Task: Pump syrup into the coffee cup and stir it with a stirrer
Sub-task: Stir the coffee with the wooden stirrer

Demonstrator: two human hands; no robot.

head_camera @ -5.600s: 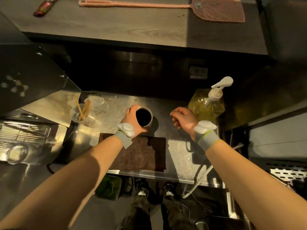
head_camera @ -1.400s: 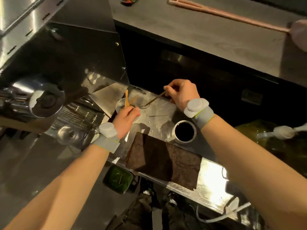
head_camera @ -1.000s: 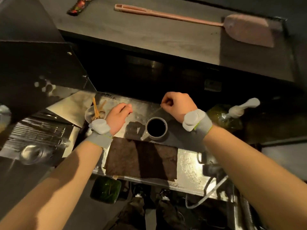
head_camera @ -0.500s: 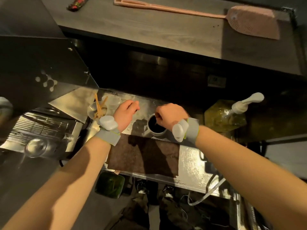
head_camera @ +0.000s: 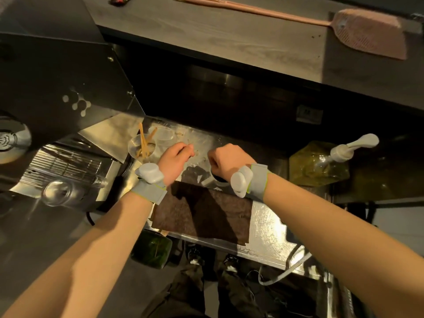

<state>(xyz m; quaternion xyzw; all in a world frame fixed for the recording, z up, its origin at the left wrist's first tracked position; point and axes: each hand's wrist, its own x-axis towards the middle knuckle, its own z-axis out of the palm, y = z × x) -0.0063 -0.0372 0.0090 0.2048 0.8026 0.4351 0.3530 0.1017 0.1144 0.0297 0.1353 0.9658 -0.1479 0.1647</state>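
Note:
The white coffee cup (head_camera: 215,180) of dark coffee stands on the steel counter (head_camera: 266,223), mostly covered by my right hand (head_camera: 226,160). That hand is a closed fist right above the cup, pinching a thin wooden stirrer that my fingers hide. My left hand (head_camera: 175,158) rests on the counter just left of the cup, fingers loosely curled, holding nothing. The yellow syrup bottle (head_camera: 316,167) with its white pump (head_camera: 354,145) stands to the right, apart from both hands.
A clear cup of wooden stirrers (head_camera: 142,148) stands far left beside an empty clear cup (head_camera: 164,135). A brown cloth (head_camera: 202,214) lies in front of the coffee cup. The espresso machine's drip grate (head_camera: 62,166) and a glass (head_camera: 57,193) are left. A pink fly swatter (head_camera: 367,33) lies on the upper shelf.
My right hand took a stirrer from the clear cup, carried it right and lowered it over the coffee cup. My left hand left the stirrer cup and rests beside the coffee.

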